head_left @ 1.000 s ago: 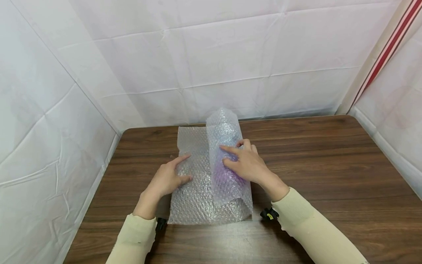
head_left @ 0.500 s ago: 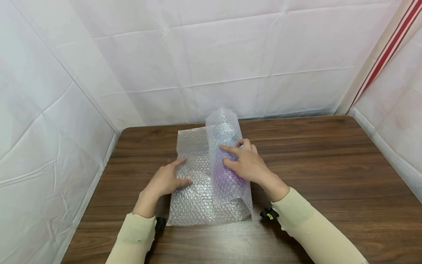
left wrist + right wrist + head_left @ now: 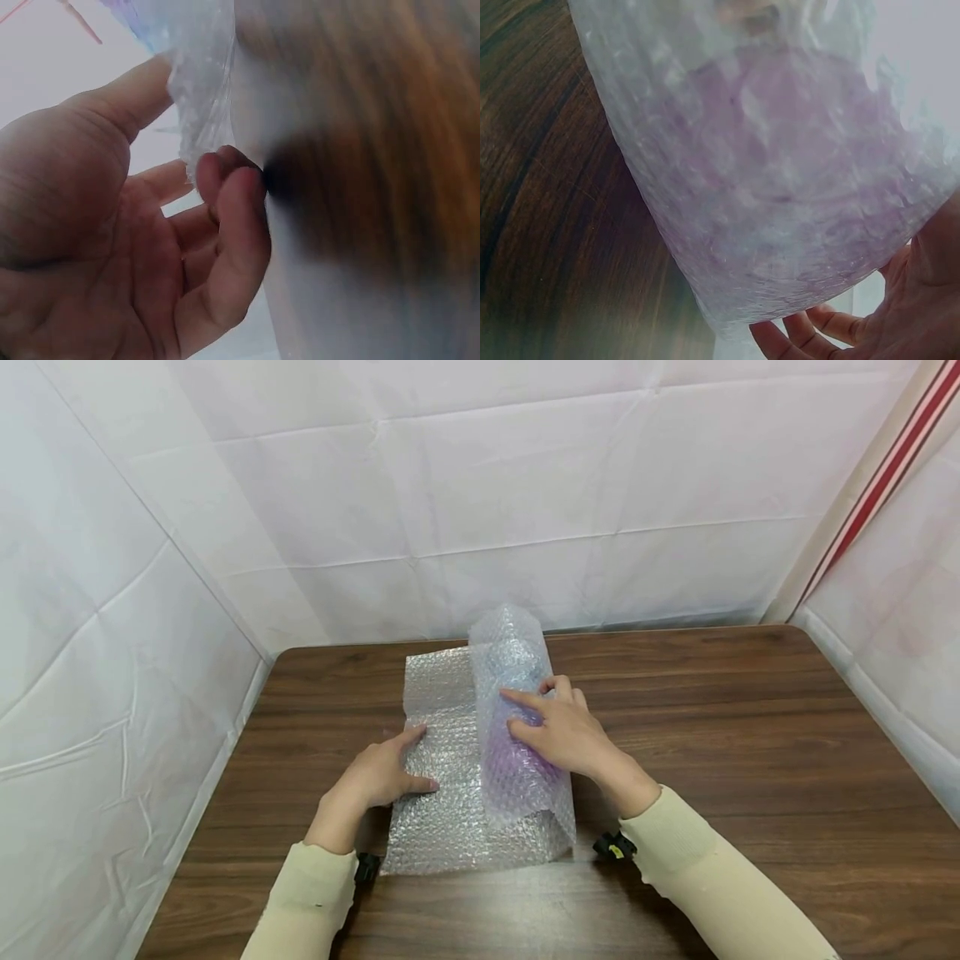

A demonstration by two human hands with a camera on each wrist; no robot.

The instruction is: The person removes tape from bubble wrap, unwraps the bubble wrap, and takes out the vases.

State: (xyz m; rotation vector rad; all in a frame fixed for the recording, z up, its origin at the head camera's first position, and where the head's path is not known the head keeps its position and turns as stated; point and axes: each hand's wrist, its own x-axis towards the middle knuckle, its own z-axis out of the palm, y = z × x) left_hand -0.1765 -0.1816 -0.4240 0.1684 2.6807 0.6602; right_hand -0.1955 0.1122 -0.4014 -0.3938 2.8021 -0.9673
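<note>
At the rear edge of the tabletop (image 3: 720, 727), wrapping seems midway: left hand (image 3: 375, 774) grips loose bubble wrap (image 3: 446, 831), right hand (image 3: 567, 735) holds the purple-tinted bundle (image 3: 506, 768), folding over probably next

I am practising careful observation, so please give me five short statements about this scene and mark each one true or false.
1. The right hand touches the bubble wrap. True.
2. The left hand covers the purple patch. False: the left hand touches the flat part of the bubble wrap.
3. Something purple shows through the bubble wrap. True.
4. The tabletop is white. False: the tabletop is brown wood grain.
5. Both sleeves are pale. True.
</note>
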